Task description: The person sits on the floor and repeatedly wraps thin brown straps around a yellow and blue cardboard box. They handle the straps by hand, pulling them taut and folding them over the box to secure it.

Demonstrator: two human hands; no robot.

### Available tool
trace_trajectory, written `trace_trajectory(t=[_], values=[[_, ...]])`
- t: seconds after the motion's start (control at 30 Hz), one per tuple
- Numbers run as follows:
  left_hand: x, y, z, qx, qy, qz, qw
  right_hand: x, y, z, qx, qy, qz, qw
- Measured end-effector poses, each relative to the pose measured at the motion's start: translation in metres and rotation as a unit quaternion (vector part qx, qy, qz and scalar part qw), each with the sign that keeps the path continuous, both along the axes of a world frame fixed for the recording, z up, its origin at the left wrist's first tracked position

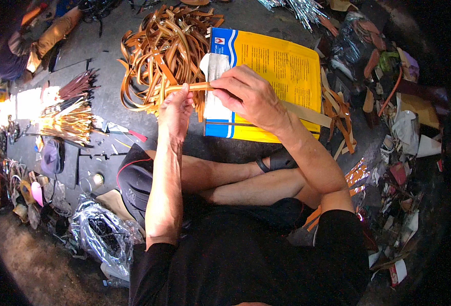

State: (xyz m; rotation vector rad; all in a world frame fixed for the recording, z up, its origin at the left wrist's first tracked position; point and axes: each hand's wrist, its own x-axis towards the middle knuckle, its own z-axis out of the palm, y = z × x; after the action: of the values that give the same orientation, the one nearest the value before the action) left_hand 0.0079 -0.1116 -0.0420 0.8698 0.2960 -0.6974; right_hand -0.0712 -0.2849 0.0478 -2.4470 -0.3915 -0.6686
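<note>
A narrow tan leather-like strip (200, 86) is stretched between my two hands. My left hand (176, 104) pinches it between thumb and fingers, in front of a large tangled heap of brown and tan strips (167, 46). At the strip's other end, my right hand (246, 94) is closed with fingertips pressed together on it. Below the right hand lies a flat yellow and blue printed sheet (276, 56). A white patch (216, 64) sits on the sheet's left part. One wider beige strip (309, 115) crosses its right side, partly behind my right wrist.
Bundles of dark and tan strips (72, 112) lie at the left in bright light. More loose strips (337, 109) are right of the sheet. Scraps (401, 127) cover the far right floor. Crumpled clear plastic (103, 237) rests by my left side, near my crossed legs (246, 186).
</note>
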Motion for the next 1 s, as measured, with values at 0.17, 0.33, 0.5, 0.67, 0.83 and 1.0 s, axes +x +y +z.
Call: trace_trajectory(t=[0.17,0.33,0.5,0.67,0.83,1.0], values=[[0.009,0.008,-0.009,0.024,0.005,0.009,1.000,0.001,0.000,-0.001,-0.006,0.002,-0.001,1.000],[0.021,0.018,-0.029,0.025,-0.009,0.011,1.000,-0.001,-0.001,-0.001,0.004,0.002,-0.002,1.000],[0.030,0.024,-0.021,-0.030,0.058,0.017,0.998,0.003,0.001,0.003,0.029,0.030,-0.004,0.999],[0.013,0.033,0.001,-0.195,0.129,0.097,0.967,-0.010,0.011,0.006,0.064,0.075,0.003,0.995],[-0.045,0.024,0.053,-0.053,0.015,-0.011,0.998,-0.031,0.024,0.015,0.130,0.132,-0.024,0.982],[-0.054,0.011,0.062,0.130,-0.158,-0.053,0.977,-0.032,0.026,0.021,0.177,0.212,-0.048,0.960]])
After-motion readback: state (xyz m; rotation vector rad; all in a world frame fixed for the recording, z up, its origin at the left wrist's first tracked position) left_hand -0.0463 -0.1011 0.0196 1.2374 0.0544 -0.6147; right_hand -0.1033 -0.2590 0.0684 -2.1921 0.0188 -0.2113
